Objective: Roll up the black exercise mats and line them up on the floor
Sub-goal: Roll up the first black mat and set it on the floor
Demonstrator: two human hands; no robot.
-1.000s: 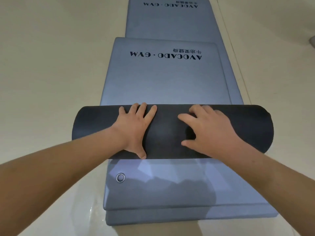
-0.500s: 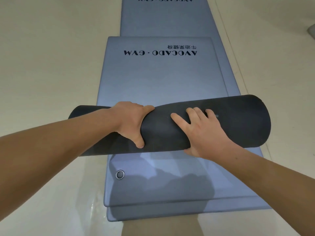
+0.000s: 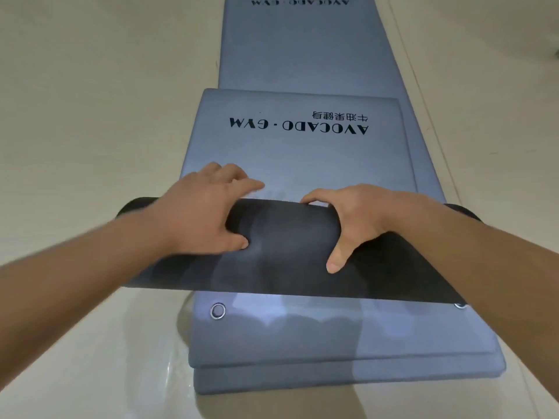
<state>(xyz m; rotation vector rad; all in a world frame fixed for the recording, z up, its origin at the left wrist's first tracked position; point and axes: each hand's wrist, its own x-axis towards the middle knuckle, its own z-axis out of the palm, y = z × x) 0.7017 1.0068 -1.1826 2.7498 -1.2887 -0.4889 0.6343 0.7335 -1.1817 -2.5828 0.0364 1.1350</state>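
Rolled mat: the rolled mat [image 3: 287, 252] is a fat black tube. It looks all rolled up.
Where it is: it lies sideways across the top flat mat [image 3: 296, 152], close to the person. Both ends stick out past the flat mat. I cannot tell if it rests there or is just lifted.
Left hand: the left hand [image 3: 205, 213] grips the tube. The fingers curl over the far side and the thumb presses the near side.
Right hand: the right hand [image 3: 363, 219] grips it the same way. The fingers hook over the top and the thumb points down the near side.
Step now: I think the person is picking up the tube to put it on the floor [image 3: 60, 116].
How to do it well: squeeze with both hands so the loose end stays tucked in. Lift both sides together so the tube stays level. Set it down with the loose end underneath, so its own weight holds it shut.
Watch out: the hands are near the middle, so the ends may sag or spring open.
Other mats: a bottom mat [image 3: 332, 376] peeks out under the top one. A far mat [image 3: 302, 49] lies flat beyond them. They are not rolled yet.
Ring: a small metal ring [image 3: 217, 310] sits in the near corner of the top flat mat.
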